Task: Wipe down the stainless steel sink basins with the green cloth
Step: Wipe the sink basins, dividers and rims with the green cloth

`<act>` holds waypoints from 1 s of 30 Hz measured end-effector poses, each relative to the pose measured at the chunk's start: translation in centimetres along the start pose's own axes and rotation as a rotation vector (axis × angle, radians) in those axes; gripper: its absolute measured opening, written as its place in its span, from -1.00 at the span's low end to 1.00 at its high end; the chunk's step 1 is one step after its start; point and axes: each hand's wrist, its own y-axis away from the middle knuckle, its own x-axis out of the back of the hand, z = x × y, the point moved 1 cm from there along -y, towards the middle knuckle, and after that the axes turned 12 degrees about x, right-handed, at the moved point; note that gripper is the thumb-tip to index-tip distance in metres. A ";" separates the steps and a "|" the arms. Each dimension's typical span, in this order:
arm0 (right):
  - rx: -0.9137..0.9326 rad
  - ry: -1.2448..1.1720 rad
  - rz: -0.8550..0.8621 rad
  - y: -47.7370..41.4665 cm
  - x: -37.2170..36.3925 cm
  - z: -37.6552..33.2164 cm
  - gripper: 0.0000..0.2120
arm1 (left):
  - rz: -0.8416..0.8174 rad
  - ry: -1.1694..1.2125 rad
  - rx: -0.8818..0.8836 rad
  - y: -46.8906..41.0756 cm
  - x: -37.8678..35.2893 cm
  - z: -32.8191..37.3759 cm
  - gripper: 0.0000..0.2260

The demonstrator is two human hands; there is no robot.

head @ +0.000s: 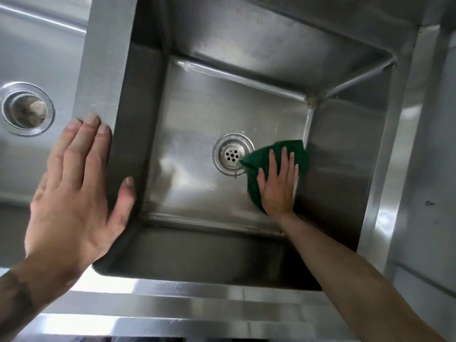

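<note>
right hand [277, 183] flat, pressing green cloth [261, 160] on basin floor [187, 154] beside drain [233, 153] | left hand [74, 188] open on divider rim [103, 70] | risk: loose cloth corner over drain may snag or bunch under palm, leaving streaks

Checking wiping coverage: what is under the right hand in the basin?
Under the right hand lies the green cloth, flat on the basin floor, reaching the drain. Steel beneath the cloth is hidden.

Steel sink basin [192, 134], green cloth [254, 160] flat on its floor; touching the drain [233, 154]
</note>
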 end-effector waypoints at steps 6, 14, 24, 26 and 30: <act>0.019 0.012 -0.118 4.4 -0.8 -1.2 -0.36 | -0.005 -0.001 -0.018 0.1 -0.2 -0.3 -0.35; -0.203 -0.077 -0.005 -5.2 1.3 -1.5 -0.43 | 0.032 0.057 -0.034 0.0 -1.2 -1.1 -0.33; -0.173 -0.122 0.128 -1.0 -0.2 -2.5 -0.35 | 0.021 0.072 -0.030 0.2 -1.5 -1.5 -0.32; -0.217 -0.128 0.182 -3.4 -0.2 -2.2 -0.41 | 0.026 0.076 -0.038 0.2 -1.3 -1.3 -0.32; -0.470 -0.190 0.318 -11.0 1.0 -2.4 -0.44 | 0.024 0.064 -0.050 0.1 -0.9 -0.7 -0.34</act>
